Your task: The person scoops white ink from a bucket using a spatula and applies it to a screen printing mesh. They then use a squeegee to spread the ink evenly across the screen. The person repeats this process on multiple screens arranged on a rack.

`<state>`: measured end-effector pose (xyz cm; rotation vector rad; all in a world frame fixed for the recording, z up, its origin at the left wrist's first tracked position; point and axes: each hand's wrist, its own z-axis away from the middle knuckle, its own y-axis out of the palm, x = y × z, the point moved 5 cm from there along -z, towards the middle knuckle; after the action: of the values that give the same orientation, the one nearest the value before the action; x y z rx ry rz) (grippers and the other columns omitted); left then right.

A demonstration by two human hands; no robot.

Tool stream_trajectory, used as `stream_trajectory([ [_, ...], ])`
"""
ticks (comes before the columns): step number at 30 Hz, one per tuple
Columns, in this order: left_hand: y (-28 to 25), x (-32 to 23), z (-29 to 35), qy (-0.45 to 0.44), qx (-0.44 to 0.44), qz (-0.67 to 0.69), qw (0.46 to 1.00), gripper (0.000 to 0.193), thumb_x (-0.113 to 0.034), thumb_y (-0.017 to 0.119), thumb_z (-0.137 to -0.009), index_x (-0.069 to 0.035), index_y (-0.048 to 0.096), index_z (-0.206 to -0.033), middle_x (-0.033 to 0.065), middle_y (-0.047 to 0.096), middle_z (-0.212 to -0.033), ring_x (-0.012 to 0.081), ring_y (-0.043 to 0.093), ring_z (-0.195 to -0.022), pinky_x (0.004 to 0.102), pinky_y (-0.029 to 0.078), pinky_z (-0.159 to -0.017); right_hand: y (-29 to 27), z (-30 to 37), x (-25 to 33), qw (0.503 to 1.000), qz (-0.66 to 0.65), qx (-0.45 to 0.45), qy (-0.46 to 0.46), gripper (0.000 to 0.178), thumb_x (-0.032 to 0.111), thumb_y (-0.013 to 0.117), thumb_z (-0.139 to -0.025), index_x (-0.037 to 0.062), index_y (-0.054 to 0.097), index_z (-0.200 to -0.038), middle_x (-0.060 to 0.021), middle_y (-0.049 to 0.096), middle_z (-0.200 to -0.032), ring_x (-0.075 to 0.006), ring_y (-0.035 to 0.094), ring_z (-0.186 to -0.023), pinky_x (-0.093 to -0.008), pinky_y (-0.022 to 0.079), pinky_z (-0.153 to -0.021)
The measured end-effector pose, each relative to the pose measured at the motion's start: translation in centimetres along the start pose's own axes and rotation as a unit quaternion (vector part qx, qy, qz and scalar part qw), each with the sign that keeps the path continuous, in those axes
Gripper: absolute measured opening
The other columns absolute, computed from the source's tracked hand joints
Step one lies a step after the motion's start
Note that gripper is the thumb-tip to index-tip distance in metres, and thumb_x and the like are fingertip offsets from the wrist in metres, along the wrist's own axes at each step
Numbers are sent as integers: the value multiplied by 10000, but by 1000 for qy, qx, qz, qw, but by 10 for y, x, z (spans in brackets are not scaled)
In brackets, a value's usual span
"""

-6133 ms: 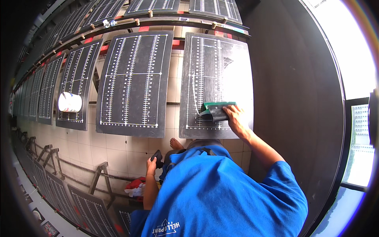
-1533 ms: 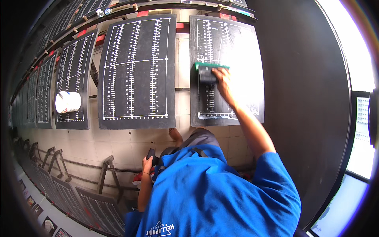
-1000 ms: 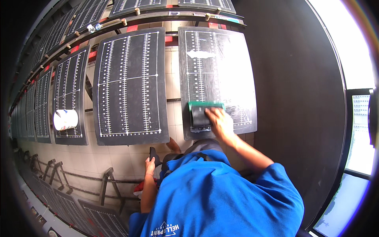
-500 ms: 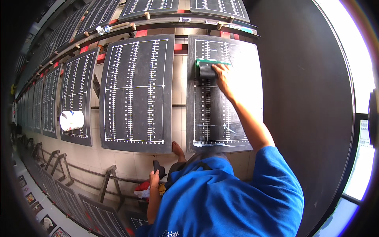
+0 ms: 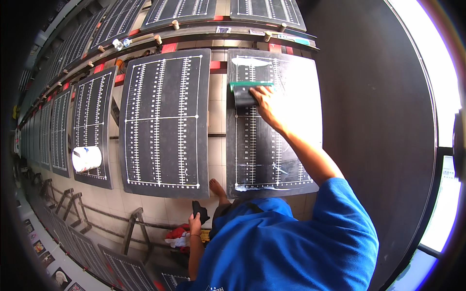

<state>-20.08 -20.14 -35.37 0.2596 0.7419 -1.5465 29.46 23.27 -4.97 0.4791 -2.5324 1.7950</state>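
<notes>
Green-edged squeegee under right fingers

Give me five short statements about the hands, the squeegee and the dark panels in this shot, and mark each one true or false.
1. The right hand holds a green-edged squeegee against the rightmost dark panel. True.
2. The squeegee sits near the bottom edge of that panel. False: it is near the top, just under a white smear of paint.
3. The left hand holds a small dark object low at the person's side. True.
4. A white container rests on the panel being wiped. False: it lies on a panel farther left.
5. The middle panel has no markings. False: white scale lines run down it.
</notes>
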Motion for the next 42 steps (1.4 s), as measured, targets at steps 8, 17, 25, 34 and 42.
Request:
stream_trajectory([
  [8,15,-32,7,-3,6,-11,1000,324,-243,619,-958,49,651,-1093,127,685,-998,212,644,-853,361,519,-789,23,-95,-63,997,69,-22,32,231,87,529,-867,130,721,-989,-71,668,-980,-266,651,-930,-386,549,-807],
  [17,-20,25,23,26,-12,-87,996,356,-271,631,-918,74,642,-1005,196,689,-875,275,639,-776,420,495,-731,27,-78,-42,999,30,-3,28,316,67,534,-855,161,740,-1076,-79,675,-998,-281,654,-935,-396,541,-815],
  [25,-18,14,-34,35,15,-81,996,332,-261,633,-923,52,656,-1033,161,692,-890,259,661,-801,413,517,-751,-25,79,47,997,-45,53,-11,390,-34,573,-775,66,699,-1131,-79,676,-1072,-282,614,-1022,-385,505,-907],
  [34,-10,-56,-40,-45,83,-18,995,349,-290,581,-988,-41,574,-1233,96,656,-1118,246,651,-980,433,587,-717,-123,270,75,983,5,138,119,460,-28,622,-717,107,712,-1148,-49,700,-1122,-241,644,-1084,-357,523,-938],
  [42,-29,-3,-65,43,71,-105,991,261,-207,633,-944,25,672,-1057,103,688,-891,202,653,-796,364,545,-713,-113,288,141,977,21,70,203,401,22,609,-782,112,675,-1168,-73,676,-1166,-256,655,-1070,-364,535,-902],
])
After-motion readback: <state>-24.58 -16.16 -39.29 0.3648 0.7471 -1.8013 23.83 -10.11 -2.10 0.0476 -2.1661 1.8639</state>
